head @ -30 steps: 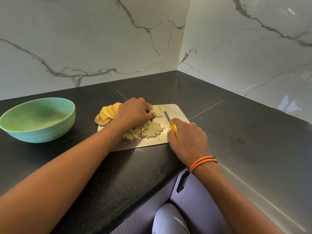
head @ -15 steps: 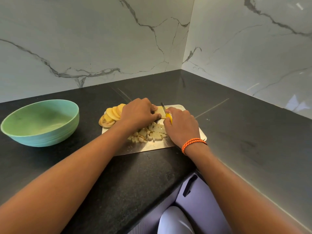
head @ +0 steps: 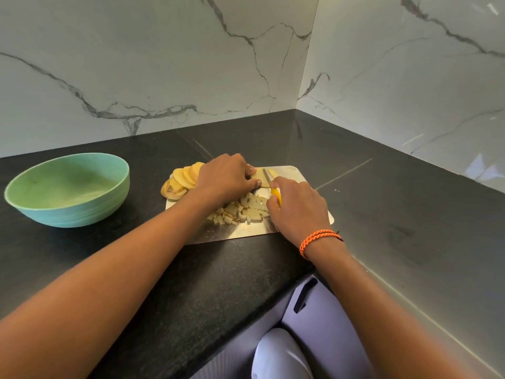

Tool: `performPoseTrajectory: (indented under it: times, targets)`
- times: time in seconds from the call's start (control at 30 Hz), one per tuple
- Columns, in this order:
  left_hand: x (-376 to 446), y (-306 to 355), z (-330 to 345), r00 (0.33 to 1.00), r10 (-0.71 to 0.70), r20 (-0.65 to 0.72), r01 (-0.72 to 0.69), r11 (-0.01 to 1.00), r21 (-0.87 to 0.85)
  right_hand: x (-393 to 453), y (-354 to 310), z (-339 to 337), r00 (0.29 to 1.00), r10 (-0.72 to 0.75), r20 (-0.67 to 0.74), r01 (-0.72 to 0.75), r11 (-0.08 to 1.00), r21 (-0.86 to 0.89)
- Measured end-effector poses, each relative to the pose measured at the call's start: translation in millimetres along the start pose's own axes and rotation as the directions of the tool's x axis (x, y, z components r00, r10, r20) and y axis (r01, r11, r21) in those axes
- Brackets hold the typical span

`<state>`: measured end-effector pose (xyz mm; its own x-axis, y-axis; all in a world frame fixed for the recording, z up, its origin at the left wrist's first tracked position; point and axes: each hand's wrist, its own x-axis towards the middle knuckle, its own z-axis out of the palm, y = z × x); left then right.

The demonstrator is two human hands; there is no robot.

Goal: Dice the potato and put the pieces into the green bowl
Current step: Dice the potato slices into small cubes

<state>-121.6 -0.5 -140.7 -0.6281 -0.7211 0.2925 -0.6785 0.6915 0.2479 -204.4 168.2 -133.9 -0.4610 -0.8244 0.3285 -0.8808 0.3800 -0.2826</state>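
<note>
The knife [head: 269,179] is mostly buried under the right hand [head: 297,206], so only a bit of blade and a sliver of yellow handle peek out. The left hand [head: 226,179] covers most of the potato slice [head: 258,175] being cut, and its forearm hides part of the cutting board [head: 306,176]. Can't really count the diced pieces [head: 240,210], too small and piled up.
</note>
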Motion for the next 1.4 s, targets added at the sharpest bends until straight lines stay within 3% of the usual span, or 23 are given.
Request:
performPoseTrajectory:
  times: [0.37,0.67,0.9,1.4]
  targets:
    - [-2.9,2.4,-0.2,1.0,-0.001,0.009,0.001,1.0,-0.008,-44.0,13.0,-20.5,0.998,0.057,0.015,-0.057,0.998,0.018]
    - [-2.0,0.6,1.3,1.0,-0.028,-0.011,0.028,0.999,-0.023,-4.2,0.8,-4.2,0.996,0.067,-0.063,-0.059,0.991,0.12]
    - [0.2,-1.7,2.3,1.0,-0.024,-0.014,0.024,1.0,-0.012,21.0,-3.8,10.1,0.998,0.038,-0.056,-0.032,0.995,0.094]
    - [-0.1,-3.6,4.0,1.0,-0.013,-0.022,0.014,1.0,0.027,-5.2,-7.1,-3.0,1.0,0.024,0.017,-0.025,0.999,0.036]
